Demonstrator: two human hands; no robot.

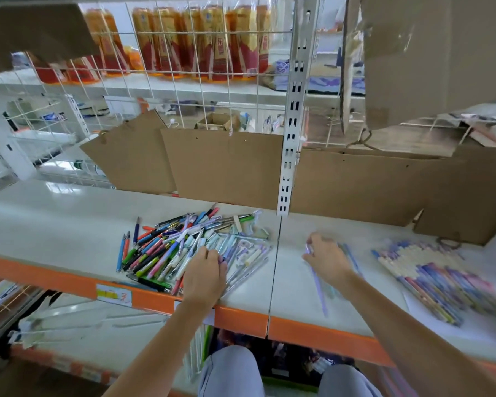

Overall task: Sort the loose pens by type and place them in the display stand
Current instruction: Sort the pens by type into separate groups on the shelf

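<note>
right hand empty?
No, the right hand pinches a lilac pen above the white shelf, apart from the loose pen pile.

Loose pens on shelf, left of sorted row

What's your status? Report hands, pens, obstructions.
Left hand on loose pen pile. Right hand gripping lilac pen. No obstruction seen.
</note>
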